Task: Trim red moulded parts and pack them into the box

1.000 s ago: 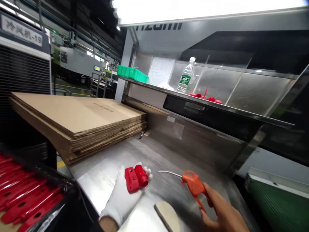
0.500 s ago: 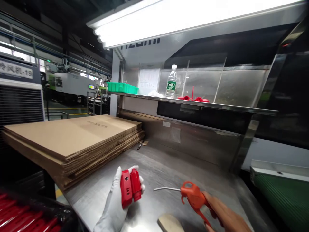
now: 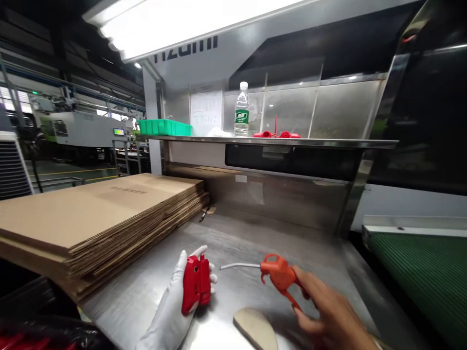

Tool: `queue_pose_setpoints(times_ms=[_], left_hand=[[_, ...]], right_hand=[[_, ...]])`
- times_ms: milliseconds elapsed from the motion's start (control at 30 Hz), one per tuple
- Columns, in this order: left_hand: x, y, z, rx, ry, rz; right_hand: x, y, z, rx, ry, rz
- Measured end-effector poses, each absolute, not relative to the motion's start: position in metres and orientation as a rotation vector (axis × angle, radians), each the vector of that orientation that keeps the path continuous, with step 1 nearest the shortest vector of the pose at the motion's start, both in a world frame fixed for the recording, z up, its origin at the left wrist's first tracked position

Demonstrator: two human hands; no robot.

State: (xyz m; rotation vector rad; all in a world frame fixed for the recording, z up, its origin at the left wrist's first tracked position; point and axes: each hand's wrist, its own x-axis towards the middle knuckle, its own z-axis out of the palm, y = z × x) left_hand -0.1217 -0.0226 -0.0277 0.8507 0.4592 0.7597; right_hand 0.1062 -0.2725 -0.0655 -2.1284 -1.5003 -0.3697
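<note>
Over the bench (image 3: 233,243), a red housing (image 3: 196,284) is gripped by the gloved left hand (image 3: 171,296), an air gun (image 3: 279,274) by the half-open right hand (image 3: 328,316).

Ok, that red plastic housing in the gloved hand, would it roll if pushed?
The red plastic housing looks rigid and probably light for its size. Its flat, boxy sides suggest it would slide on the steel table rather than roll.

The strip light (image 3: 182,24) overhead burns out white and throws glare across the steel bench top (image 3: 146,301) by my gloved left hand (image 3: 170,311). My bare right hand (image 3: 332,316) goes soft with blur at the frame's edge, the wide lens bends the shelf (image 3: 270,142), and the factory hall (image 3: 73,126) sits dimmer.
</note>
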Motion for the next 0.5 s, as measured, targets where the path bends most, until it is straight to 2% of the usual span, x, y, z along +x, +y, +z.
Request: queue_pose_setpoints(times_ms=[100, 300, 500], left_hand=[[-0.124, -0.021, -0.029, 0.851, 0.454, 0.731], [-0.123, -0.020, -0.034, 0.838, 0.482, 0.661], [-0.122, -0.023, -0.029, 0.911, 0.475, 0.611]], right_hand=[[0.103, -0.274, -0.058, -2.152, -1.421, -0.469], [0.104, -0.278, -0.061, -2.055, -1.558, -0.394], [0.101, -0.276, -0.050, -2.143, -1.455, -0.653]])
